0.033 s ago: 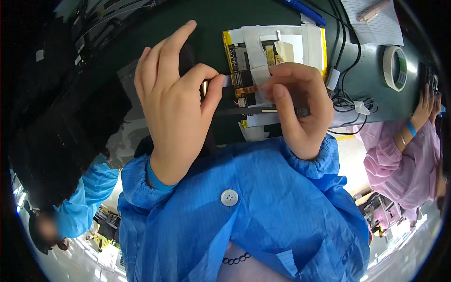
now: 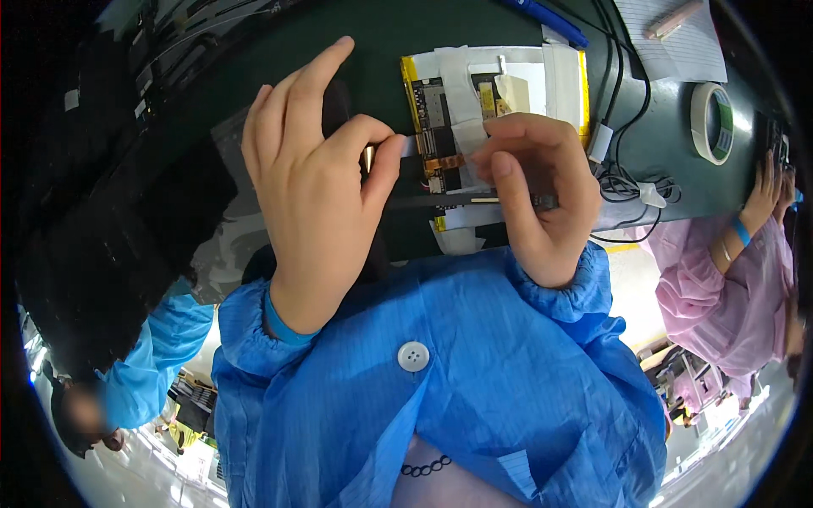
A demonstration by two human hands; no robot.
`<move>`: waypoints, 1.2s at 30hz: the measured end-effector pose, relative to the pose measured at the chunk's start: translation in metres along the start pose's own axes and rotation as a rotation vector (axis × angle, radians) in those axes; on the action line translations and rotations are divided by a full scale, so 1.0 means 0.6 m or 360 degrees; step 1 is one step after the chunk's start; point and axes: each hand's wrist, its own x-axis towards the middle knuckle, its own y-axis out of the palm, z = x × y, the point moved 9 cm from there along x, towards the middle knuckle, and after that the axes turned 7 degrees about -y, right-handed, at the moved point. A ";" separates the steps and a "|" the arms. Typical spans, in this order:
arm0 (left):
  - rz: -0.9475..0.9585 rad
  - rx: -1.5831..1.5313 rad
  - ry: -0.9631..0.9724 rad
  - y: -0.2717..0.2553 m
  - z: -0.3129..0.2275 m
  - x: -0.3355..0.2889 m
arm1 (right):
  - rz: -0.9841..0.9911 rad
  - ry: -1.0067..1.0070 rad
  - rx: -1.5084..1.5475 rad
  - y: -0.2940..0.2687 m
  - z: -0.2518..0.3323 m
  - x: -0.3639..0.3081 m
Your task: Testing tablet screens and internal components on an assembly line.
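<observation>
A tablet-like circuit assembly [image 2: 555, 85], with a white back, yellow edges, an exposed dark board and pale tape strips, lies on the dark green table. At its left edge, my left hand [image 2: 309, 169] pinches thumb and index together, the other fingers stretched out. A brass-coloured piece [image 2: 369, 159] shows inside that pinch, and a small pale tab [image 2: 410, 146] beside the fingertips; how they connect is hidden. My right hand [image 2: 546, 186] is curled over the board, its fingertips beside an orange flex cable [image 2: 444, 162]; what they grip is hidden. A dark narrow strip [image 2: 453, 201] runs under the right thumb.
A bundled black cable [image 2: 631, 188] lies right of the assembly, with a tape roll [image 2: 713, 124] beyond it. A blue pen [image 2: 550, 21] and lined paper [image 2: 677, 51] are at the far right. Glossy dark panels [image 2: 127, 220] cover the left side. A person in pink [image 2: 720, 288] sits right.
</observation>
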 end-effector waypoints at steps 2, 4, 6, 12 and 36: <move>-0.0014 -0.0036 0.0010 -0.011 0.009 0.006 | -0.0008 0.0001 0.0005 0.004 0.007 0.005; -0.0023 -0.0070 0.0014 -0.021 0.010 0.005 | -0.0010 0.0007 0.0014 0.007 0.016 0.006; -0.0015 -0.0023 0.0015 -0.022 0.007 0.004 | -0.0006 0.0004 -0.0058 0.006 0.020 0.006; 0.0007 0.0001 0.0052 -0.005 -0.003 0.003 | -0.0010 -0.0016 -0.0044 -0.004 0.008 0.004; 0.0067 -0.0015 0.0083 0.020 -0.006 0.003 | 0.0381 -0.0714 -0.0485 0.042 0.039 -0.007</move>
